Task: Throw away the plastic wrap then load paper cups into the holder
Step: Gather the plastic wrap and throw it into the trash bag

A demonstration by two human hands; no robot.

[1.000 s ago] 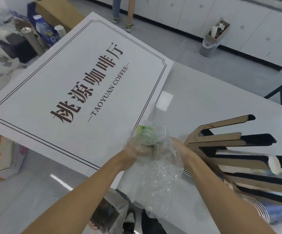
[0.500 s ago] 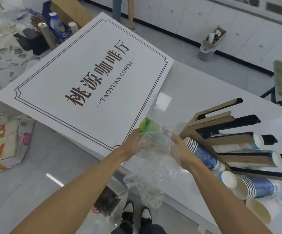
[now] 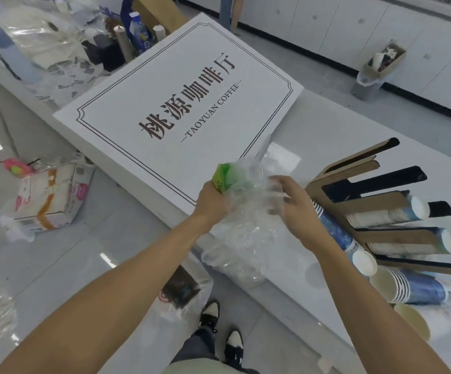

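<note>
My left hand (image 3: 210, 202) grips the top of a crumpled clear plastic wrap (image 3: 243, 233) with a green label (image 3: 222, 177); the wrap hangs down past the counter's front edge. My right hand (image 3: 292, 203) touches the wrap's right side, fingers spread and loosely curled on it. To the right, a brown and black slotted cup holder (image 3: 381, 201) lies on the white counter (image 3: 327, 136). Stacks of blue and white paper cups (image 3: 386, 215) sit in its slots. More cup stacks (image 3: 418, 290) lie loose at its lower right.
A large white sign board (image 3: 186, 103) covers the counter's left part. On the floor are a plastic trash bag (image 3: 184, 290) near my shoes, a taped carton (image 3: 49, 201) at left, and a bin (image 3: 370, 82) by the far cabinets. Clutter fills the back left.
The view has swung to the right and pulled back, showing more floor. Both hands stay on the wrap; my right hand's fingers have spread apart on it.
</note>
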